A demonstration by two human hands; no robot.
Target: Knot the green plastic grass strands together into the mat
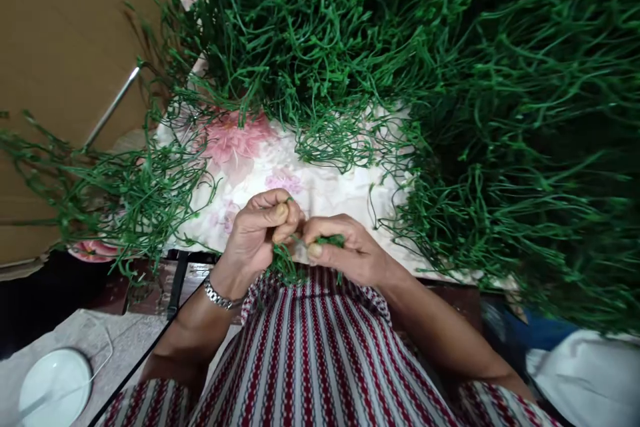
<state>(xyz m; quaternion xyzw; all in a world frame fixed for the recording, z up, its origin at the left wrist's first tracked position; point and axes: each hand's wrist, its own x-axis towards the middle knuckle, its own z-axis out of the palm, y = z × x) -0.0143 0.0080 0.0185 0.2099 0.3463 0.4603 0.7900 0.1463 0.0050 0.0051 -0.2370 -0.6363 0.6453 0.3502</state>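
Both hands are working right in front of the person's lap, pinched together over one little bunch of green strands (286, 260). Left hand (257, 233) is closing thumb and fingers on the upper end of it, right hand (345, 255) is gripping the other end with the thumb pressing down, and the two are basically touching each other. That bunch is sitting just above the striped red and white garment (310, 353), at the near edge of the floral cloth (280, 173).

As for progress, honestly hard to call. A huge heap of green strands (450, 80) is filling the far side and the whole right of the view, and a smaller loose clump (115, 187) is lying off to the left, so I'm guessing plenty is remaining. Can't tell which pile is the finished one, if either is.

Everything's spreading over that pink-flowered cloth, which is covering whatever's underneath, so I can't tell what it is. Brown cardboard (60, 47) is standing along the left, a white round plate (55, 387) is sitting low left on a pale surface, and a metal wristband (220, 297) is showing on the left wrist
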